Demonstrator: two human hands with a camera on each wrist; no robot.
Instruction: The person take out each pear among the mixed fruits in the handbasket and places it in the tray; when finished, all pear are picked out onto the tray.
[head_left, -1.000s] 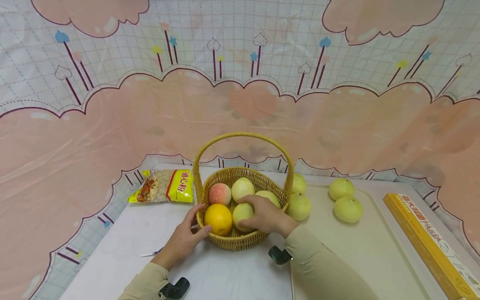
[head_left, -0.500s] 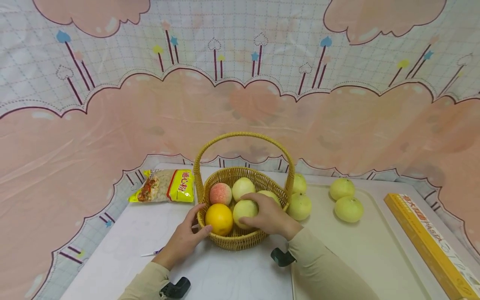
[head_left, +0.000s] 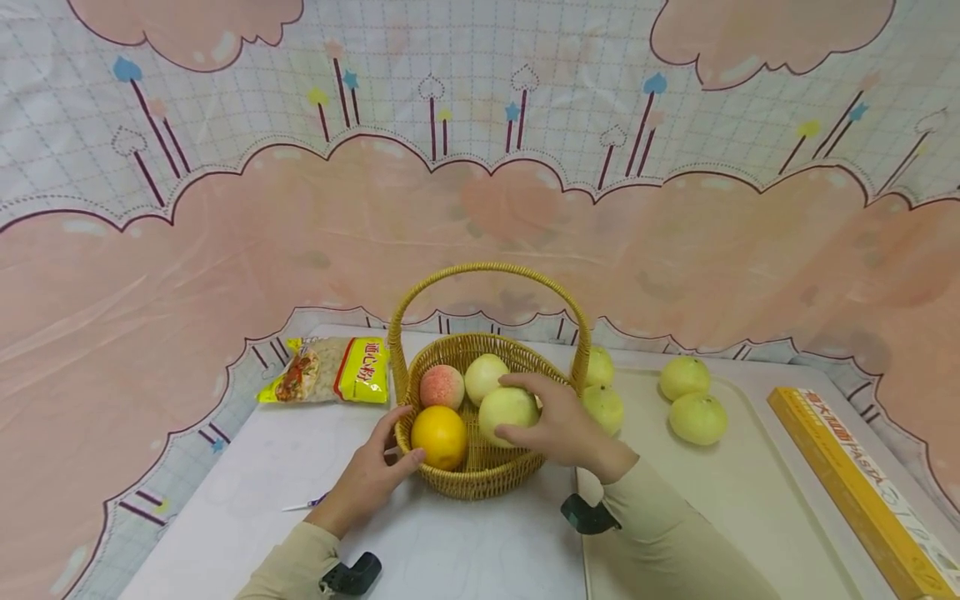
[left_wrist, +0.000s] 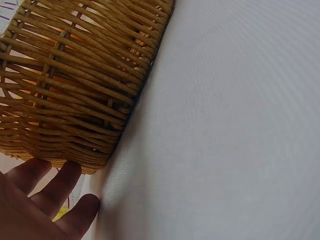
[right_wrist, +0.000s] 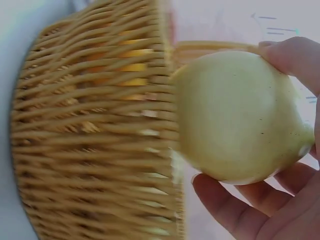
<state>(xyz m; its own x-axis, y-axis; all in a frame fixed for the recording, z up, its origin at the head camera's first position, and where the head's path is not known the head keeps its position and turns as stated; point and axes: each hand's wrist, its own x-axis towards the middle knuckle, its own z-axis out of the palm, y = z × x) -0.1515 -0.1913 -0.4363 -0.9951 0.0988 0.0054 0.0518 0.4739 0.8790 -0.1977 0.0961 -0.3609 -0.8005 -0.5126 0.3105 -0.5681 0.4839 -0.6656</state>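
Observation:
My right hand [head_left: 564, 423] grips a pale green melon [head_left: 507, 417] between thumb and fingers. In the right wrist view the melon sits at the basket's rim level, mostly above the woven wall. The wicker basket [head_left: 480, 485] stands upright with its tall handle arched over it. At its left side my left hand [head_left: 367, 471] holds the rim; in the left wrist view, fingertips [left_wrist: 70, 172] rest against the weave. Inside the basket are an orange [head_left: 438, 438], a pinkish peach [head_left: 442, 387] and another pale green fruit [head_left: 486, 379]. My right hand covers the basket's right part.
A yellow pasta bag [head_left: 330, 371] lies left of the basket. On the right, a cream tray [head_left: 720, 517] bears pale green melons [head_left: 697, 418], two of them close beside the basket. A long pasta box [head_left: 855, 483] lies at the far right. A thin pen-like item [head_left: 303, 505] lies near the left forearm.
My right hand has lifted the melon from the basket's front and moved it slightly right and up, baring the woven bottom. My left hand has stayed at the rim.

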